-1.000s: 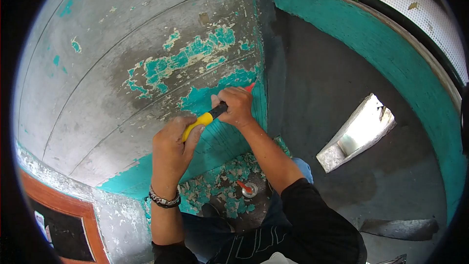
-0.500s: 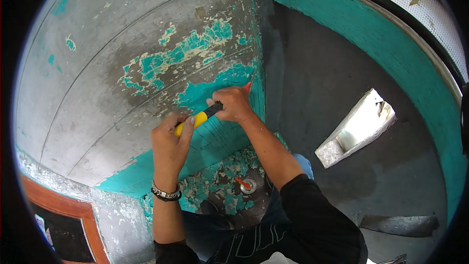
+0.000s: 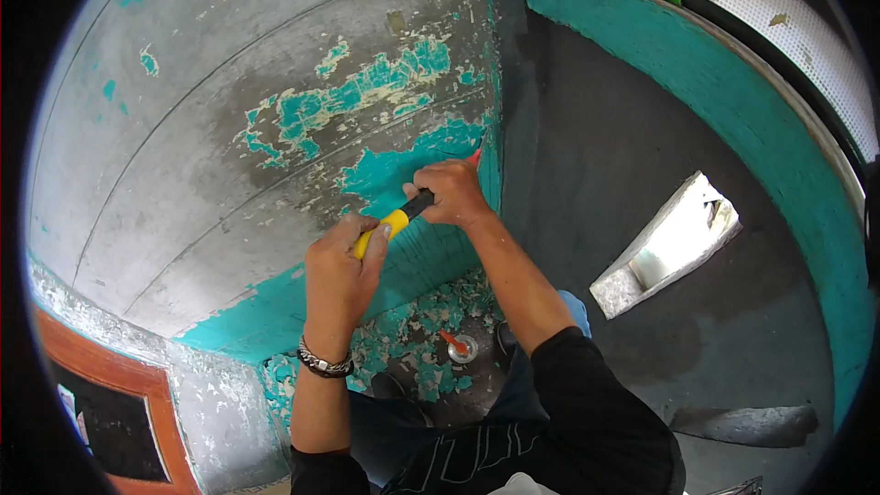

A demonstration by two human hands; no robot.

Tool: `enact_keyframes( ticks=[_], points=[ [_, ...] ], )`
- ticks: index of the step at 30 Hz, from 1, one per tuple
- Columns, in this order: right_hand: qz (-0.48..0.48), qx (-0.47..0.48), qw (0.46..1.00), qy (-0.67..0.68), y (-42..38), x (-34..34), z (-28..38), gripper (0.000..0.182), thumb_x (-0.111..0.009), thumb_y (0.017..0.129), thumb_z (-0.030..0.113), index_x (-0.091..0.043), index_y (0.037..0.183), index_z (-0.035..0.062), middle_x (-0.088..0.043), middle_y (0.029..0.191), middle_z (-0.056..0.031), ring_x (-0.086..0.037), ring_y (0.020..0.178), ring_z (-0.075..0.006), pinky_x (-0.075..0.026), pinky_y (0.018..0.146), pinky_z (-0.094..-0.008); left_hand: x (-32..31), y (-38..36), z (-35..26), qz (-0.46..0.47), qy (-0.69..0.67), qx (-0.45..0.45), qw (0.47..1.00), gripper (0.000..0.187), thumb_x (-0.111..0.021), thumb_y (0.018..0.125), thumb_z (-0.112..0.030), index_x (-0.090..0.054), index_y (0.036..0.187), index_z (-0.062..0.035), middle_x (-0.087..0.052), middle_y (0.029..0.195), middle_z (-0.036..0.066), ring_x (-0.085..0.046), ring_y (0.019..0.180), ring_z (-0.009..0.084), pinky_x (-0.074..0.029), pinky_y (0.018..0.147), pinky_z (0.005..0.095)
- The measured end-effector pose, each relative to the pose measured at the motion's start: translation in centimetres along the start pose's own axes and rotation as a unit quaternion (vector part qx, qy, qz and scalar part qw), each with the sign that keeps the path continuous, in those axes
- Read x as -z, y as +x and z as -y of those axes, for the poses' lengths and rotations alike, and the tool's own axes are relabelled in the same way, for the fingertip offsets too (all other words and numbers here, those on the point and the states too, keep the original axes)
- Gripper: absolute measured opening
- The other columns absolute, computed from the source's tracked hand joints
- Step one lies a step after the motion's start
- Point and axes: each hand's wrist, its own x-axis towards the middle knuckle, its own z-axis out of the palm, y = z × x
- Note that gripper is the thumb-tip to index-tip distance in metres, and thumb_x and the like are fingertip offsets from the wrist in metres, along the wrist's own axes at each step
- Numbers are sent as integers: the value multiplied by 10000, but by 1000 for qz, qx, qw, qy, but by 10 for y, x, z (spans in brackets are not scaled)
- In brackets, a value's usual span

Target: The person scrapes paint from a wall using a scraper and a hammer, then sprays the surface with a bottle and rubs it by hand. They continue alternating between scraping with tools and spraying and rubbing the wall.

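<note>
My left hand [image 3: 344, 261] is closed round the yellow end of a scraper [image 3: 380, 234] with a yellow and black handle. My right hand [image 3: 451, 194] grips the same scraper further up, over its black part. A red piece shows beyond my right knuckles, close to the wall corner; the tip there is too small to make out. Behind both hands is a grey wall [image 3: 183, 174] with teal paint [image 3: 376, 170] on its lower part and ragged teal patches higher up. A bracelet [image 3: 324, 363] circles my left wrist.
Teal paint flakes [image 3: 403, 339] litter the floor by my feet, around a round metal disc [image 3: 465, 351] with an orange piece. A crumpled silvery block [image 3: 669, 243] lies to the right on dark grey. A black hose [image 3: 779, 55] runs along the teal curved rim; a wooden frame [image 3: 101, 367] stands lower left.
The view has shifted slightly, so the wall appears further right. Both hands, still on the scraper, also appear a little further right, my left hand also slightly lower.
</note>
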Motion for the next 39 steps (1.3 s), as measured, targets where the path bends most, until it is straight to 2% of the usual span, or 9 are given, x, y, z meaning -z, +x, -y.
enact_keyframes(
  ticks=[20,22,26,28,32,34,35,37,39],
  points=[
    [114,-34,992,-39,-19,-2,-6,134,-732,603,183,-623,662,133,-605,627,-35,-606,615,-256,-444,559,-401,-15,-18,17,5,-34,43,998,168,-666,856,-158,-623,880,3,-643,732,171,-635,640,303,-479,564,366],
    [48,23,999,-2,-14,1,-6,271,-695,716,167,-495,553,84,-505,525,-72,-512,473,-269,-376,456,-404,-16,-20,13,9,-31,42,999,170,-666,856,-159,-619,888,1,-645,736,171,-636,643,308,-480,567,370],
    [67,23,997,0,-19,-2,-11,241,-696,687,152,-503,554,94,-505,521,-62,-519,480,-263,-391,465,-400,-22,-21,23,7,-24,41,999,179,-666,858,-160,-605,889,5,-648,742,174,-636,646,326,-483,574,378],
    [127,-1,991,-36,-26,-9,-17,188,-730,549,146,-624,704,146,-603,636,-12,-612,633,-249,-452,601,-408,-33,-28,43,24,-32,66,997,202,-656,868,-179,-605,901,14,-645,734,174,-634,642,327,-482,576,378],
    [292,-61,942,-153,-41,-18,-13,213,-728,569,114,-618,748,141,-641,812,-30,-623,830,-244,-460,734,-400,-59,-53,98,126,-112,187,968,305,-610,902,-267,-606,953,33,-636,717,182,-638,662,330,-480,591,385],
    [161,34,962,-218,-48,-14,-5,366,-727,597,91,-621,946,126,-609,1059,-92,-544,1086,-279,-425,898,-429,-71,-61,107,140,-140,190,962,329,-596,908,-293,-611,964,31,-633,715,187,-637,665,329,-480,597,388],
    [169,40,959,-225,-52,-8,-2,366,-727,597,91,-621,946,126,-609,1059,-92,-544,1086,-279,-425,898,-429,-77,-67,112,159,-159,196,955,354,-581,914,-318,-615,976,29,-630,713,192,-635,668,329,-479,603,392],
    [107,-35,936,-334,-51,13,25,628,-684,622,6,-517,1219,105,-524,1210,-156,-427,1229,-336,-362,1006,-474,-82,-77,104,131,-175,198,955,348,-573,918,-314,-612,981,26,-625,711,197,-631,675,346,-480,613,404],
    [27,-120,956,-268,-88,13,15,666,-661,691,36,-428,1310,118,-513,1226,-159,-475,1195,-324,-379,998,-487,-94,-92,97,103,-192,204,955,341,-565,922,-309,-609,986,23,-620,709,202,-627,681,364,-481,624,417]
  ],
)
